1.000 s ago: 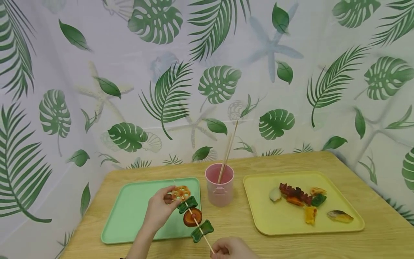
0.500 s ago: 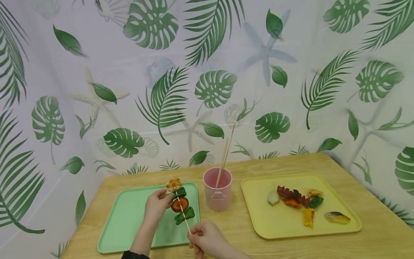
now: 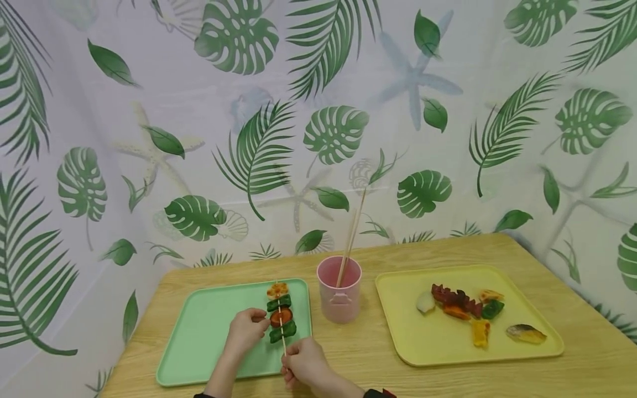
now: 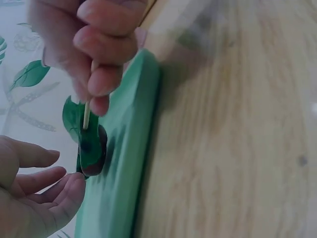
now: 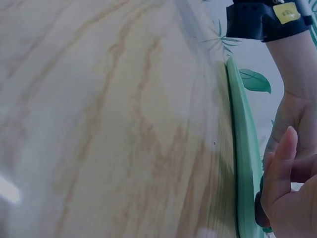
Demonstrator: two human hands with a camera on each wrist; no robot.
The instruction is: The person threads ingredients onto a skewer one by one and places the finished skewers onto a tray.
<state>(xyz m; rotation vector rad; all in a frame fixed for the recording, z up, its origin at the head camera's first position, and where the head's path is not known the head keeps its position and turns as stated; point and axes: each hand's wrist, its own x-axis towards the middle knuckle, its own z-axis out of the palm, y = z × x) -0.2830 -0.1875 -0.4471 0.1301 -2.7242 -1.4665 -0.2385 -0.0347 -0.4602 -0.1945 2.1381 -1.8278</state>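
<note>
A skewer (image 3: 284,346) threaded with toy food is over the right side of the green tray (image 3: 199,331). Along it sit a lotus root slice (image 3: 277,290), two green pepper pieces (image 3: 278,303) and, between them, a round brown-orange mushroom-like piece (image 3: 281,318). My right hand (image 3: 306,362) pinches the bare lower end of the stick between thumb and fingers. Beside the food, on its left, my left hand (image 3: 246,331) has loosely bent fingers and a thumb held apart; in the left wrist view its fingertips (image 4: 77,183) come close to or touch the food.
A pink cup (image 3: 340,298) with a few bare sticks (image 3: 350,243) stands between the trays. The yellow tray (image 3: 408,342) on the right bears several toy food pieces, among them a dark red one (image 3: 455,298). A leaf-print cloth (image 3: 318,138) hangs behind the wooden table (image 3: 368,348).
Both hands brought the skewer left over the green tray, and it turned nearly straight away from me. My left hand let go of the lotus root end and drew back beside the food.
</note>
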